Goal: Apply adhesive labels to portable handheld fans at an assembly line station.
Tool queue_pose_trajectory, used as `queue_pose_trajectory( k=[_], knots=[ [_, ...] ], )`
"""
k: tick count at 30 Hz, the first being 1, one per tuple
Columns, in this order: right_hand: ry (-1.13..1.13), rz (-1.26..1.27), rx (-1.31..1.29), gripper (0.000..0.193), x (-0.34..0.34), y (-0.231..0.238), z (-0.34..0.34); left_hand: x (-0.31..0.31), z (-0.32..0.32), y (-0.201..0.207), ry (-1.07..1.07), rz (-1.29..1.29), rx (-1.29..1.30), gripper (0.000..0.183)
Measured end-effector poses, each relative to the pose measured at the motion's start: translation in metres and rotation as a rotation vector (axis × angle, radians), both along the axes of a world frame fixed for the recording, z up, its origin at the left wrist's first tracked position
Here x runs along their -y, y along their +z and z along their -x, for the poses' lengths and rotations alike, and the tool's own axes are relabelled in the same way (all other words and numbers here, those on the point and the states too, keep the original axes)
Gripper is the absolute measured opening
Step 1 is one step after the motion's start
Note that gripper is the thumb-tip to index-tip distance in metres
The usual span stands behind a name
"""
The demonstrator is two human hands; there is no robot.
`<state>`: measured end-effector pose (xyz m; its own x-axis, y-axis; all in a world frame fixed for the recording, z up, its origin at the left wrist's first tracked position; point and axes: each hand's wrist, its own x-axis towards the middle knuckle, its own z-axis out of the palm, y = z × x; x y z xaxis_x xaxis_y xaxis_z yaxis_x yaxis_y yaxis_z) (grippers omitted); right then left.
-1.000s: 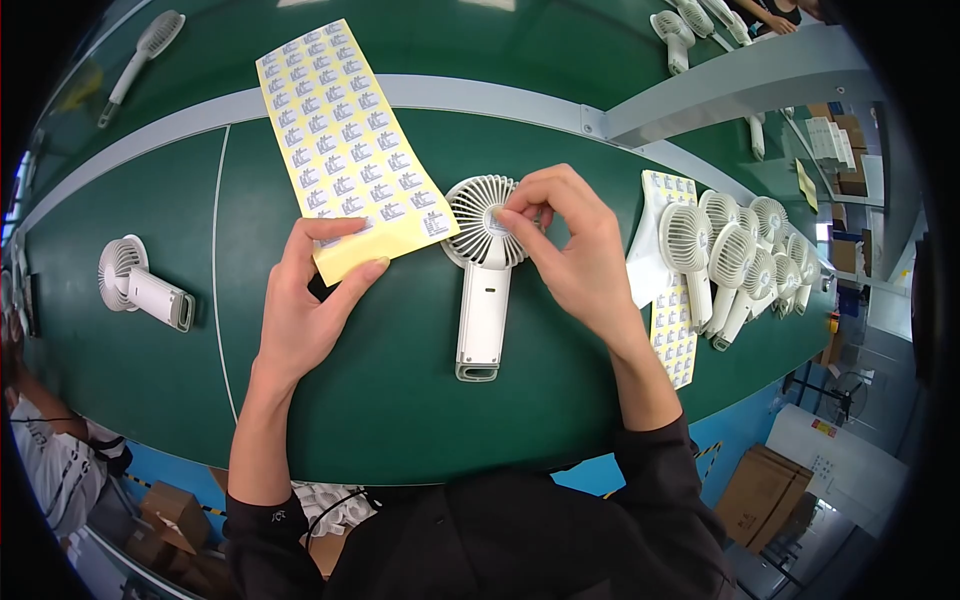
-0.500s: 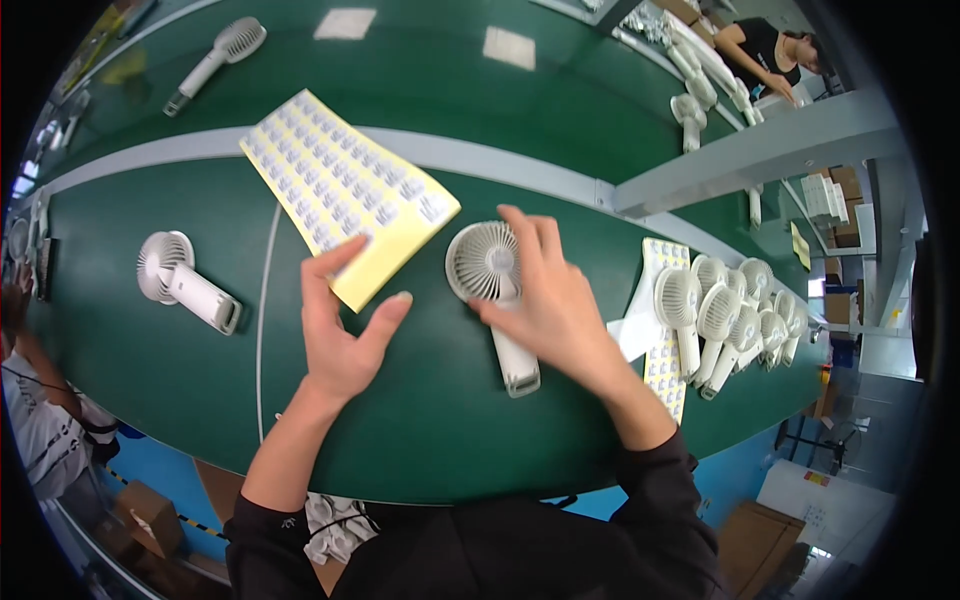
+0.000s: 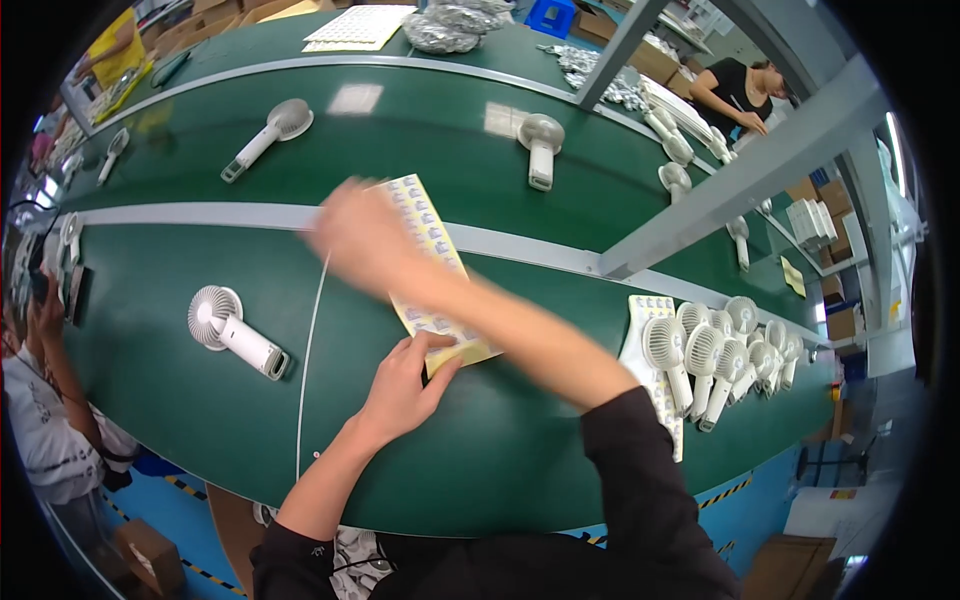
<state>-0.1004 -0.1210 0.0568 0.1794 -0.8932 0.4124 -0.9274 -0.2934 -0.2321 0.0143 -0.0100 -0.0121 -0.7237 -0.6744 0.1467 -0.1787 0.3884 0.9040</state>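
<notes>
A yellow-backed sheet of small printed stickers (image 3: 428, 232) lies slanted in front of me, across the grey rail and the near green worktop. My left hand (image 3: 405, 388) pinches its near end between thumb and fingers. Stretched leftward over the sheet, my right hand (image 3: 365, 238) is smeared by motion, its fingers unreadable, and its forearm covers part of the sheet. To the left lies a white handheld fan (image 3: 240, 332), handle toward me. Beyond the rail, another white fan (image 3: 541, 150) lies on the far green strip.
Several white fans (image 3: 705, 355) cluster at the right beside a second sticker sheet (image 3: 652, 308). Another fan (image 3: 270, 138) lies on the far strip. A grey metal post (image 3: 740, 175) slants across the right. Co-workers sit at far right (image 3: 735, 95) and left (image 3: 60, 420).
My right hand has left the fan in front of me and swung left over the sheet. That fan is gone from its spot; one now lies beyond the rail. My left hand has closed on the sheet.
</notes>
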Motion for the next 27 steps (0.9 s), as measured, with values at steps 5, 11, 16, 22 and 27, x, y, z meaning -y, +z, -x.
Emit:
queue_pose_trajectory(
  k=[5, 11, 16, 22, 27],
  knots=[
    [-0.025, -0.331, 0.192, 0.062, 0.007, -0.066, -0.133, 0.004, 0.001, -0.012, -0.088, -0.048, -0.116, 0.034],
    [0.164, -0.48, 0.428, 0.054, 0.018, -0.068, -0.18, 0.001, -0.008, 0.007, 0.074, -0.241, 0.02, 0.026],
    [0.123, -0.385, 0.441, 0.058, 0.011, -0.079, -0.17, -0.002, 0.005, 0.008, 0.092, -0.04, 0.207, 0.025],
    [0.219, -0.41, 1.093, 0.062, -0.021, -0.02, -0.104, 0.003, -0.009, -0.015, -0.03, 0.084, -0.144, 0.027],
    [-0.032, -0.184, 1.302, 0.058, -0.082, 0.004, 0.007, 0.001, -0.002, 0.0, 0.08, 0.0, 0.033, 0.028]
  ],
)
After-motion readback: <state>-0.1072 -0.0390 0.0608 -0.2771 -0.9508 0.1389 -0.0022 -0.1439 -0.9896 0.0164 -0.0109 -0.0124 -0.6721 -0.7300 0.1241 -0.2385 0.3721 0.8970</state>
